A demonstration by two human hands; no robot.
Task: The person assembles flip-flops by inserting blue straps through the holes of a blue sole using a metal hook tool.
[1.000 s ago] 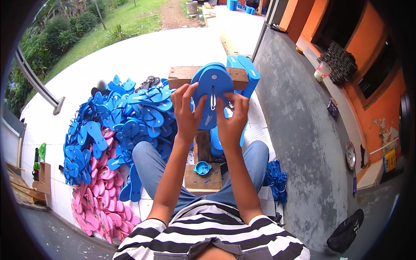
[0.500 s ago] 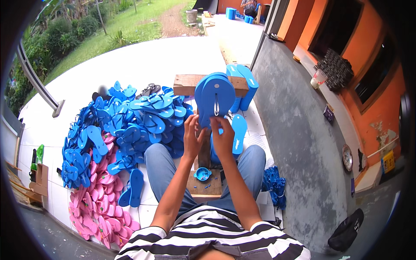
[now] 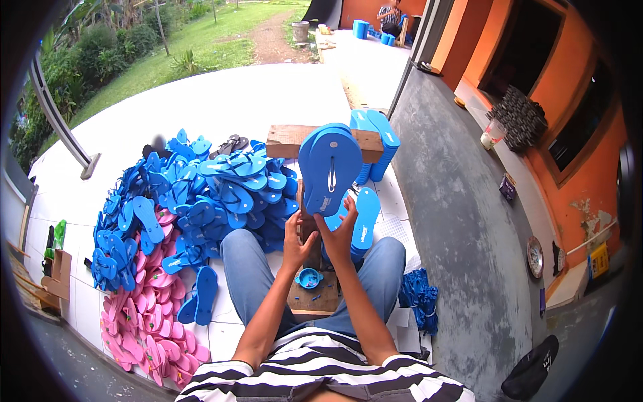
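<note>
A pair of blue sandal soles stands heel-down against a wooden crossbar in front of me, one sole partly behind the other. A thin, pale, loop-shaped metal piece lies along the middle of the front sole. Just below and left of the heel is my left hand, its fingers apart. My right hand is at the heel's lower right with fingers spread; whether a fingertip touches the sole is unclear. Between my knees, a small blue bowl with tiny blue pieces sits on a wooden base.
Blue sandals lie heaped at left, with pink sandals nearer me. Stacked blue soles stand behind the crossbar, and more soles right of it. Blue straps lie by my right knee. Another person sits far off.
Both hands have come down from beside the soles to around the heel. My right fingers, earlier close together near the metal loop's lower end, have spread apart.
</note>
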